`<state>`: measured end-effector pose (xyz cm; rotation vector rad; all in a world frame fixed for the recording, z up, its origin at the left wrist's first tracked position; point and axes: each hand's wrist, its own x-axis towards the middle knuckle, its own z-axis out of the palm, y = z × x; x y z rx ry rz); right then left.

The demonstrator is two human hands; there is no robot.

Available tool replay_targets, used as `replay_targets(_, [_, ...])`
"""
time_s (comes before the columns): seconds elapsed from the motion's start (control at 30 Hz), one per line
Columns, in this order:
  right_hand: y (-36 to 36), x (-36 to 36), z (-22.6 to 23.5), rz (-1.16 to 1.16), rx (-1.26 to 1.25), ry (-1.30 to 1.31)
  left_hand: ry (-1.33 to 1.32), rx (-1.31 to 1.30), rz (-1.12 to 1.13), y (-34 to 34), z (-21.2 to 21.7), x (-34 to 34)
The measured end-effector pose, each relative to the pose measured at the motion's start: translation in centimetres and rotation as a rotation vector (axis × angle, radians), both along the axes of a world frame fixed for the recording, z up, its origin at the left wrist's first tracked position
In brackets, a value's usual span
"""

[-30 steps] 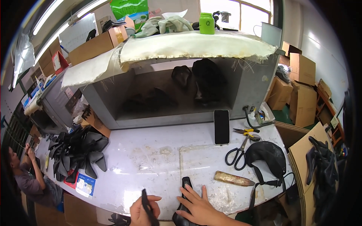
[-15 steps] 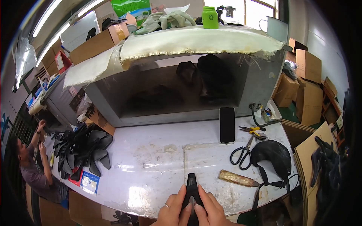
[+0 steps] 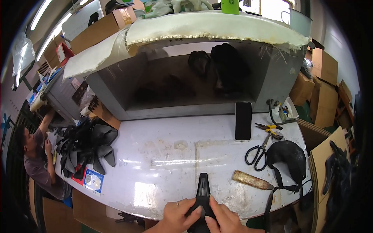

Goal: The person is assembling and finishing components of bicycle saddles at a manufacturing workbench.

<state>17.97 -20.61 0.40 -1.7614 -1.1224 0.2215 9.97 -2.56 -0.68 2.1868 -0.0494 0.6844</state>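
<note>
My left hand [image 3: 179, 213] and my right hand [image 3: 223, 218] grip a black tapered piece [image 3: 203, 189] from both sides at the near edge of the white worktable [image 3: 163, 132]. Its narrow, blunt tip points away from me, and a slot-like hollow shows along its top. The lower end is partly hidden by my fingers and cut off by the picture's edge. My thumbs press on it. A worn brown stick-like tool [image 3: 251, 179] lies to the right of my right hand. Beyond it are black-handled scissors [image 3: 256, 156] and a black fabric item with straps [image 3: 287, 163].
A grey metal box with a dark open front [image 3: 268, 77] stands at the back. Before it lie a phone [image 3: 243, 121] and yellow-handled pliers [image 3: 269, 127]. Black pointed pieces [image 3: 83, 145] are heaped at left, near another person [image 3: 40, 163]. Cardboard boxes [image 3: 324, 103] stack at right.
My view has shifted, so the box and table sit higher in the picture. My hands have slid down the black piece, baring more of its tip. The other person's raised arm now reaches forward.
</note>
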Motion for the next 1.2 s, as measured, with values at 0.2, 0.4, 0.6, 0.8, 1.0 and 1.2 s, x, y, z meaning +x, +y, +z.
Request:
replay_targets(0.2, [0.6, 0.9, 0.5, -0.080, -0.015, 0.069, 0.091, -0.412, -0.029, -0.6, 2.1, -1.2])
replay_targets(0.4, [0.1, 2.1, -0.5, 0.038, -0.212, -0.231, 0.064, 0.128, -0.130, -1.2, 1.4, -2.7])
replay_targets(0.6, [0.6, 1.5, -0.9, -0.037, -0.058, -0.293, 0.119, -0.036, -0.130, -1.5, 0.9, -3.2])
replay_targets(0.8, [0.1, 1.7, -1.4, 0.052, -0.116, -0.268, 0.229, -0.086, -0.139, -1.2, 1.3, -3.4])
replay_targets(1.0, [-0.3, 1.8, -1.9, 0.109, -0.131, -0.214, 0.389, -0.584, -0.368, 0.0, 0.2, -3.3])
replay_targets(1.2, [-0.9, 2.6, -3.0, 0.117, -0.468, -0.134, 0.247, -0.109, -0.185, -1.8, -0.2, -3.0])
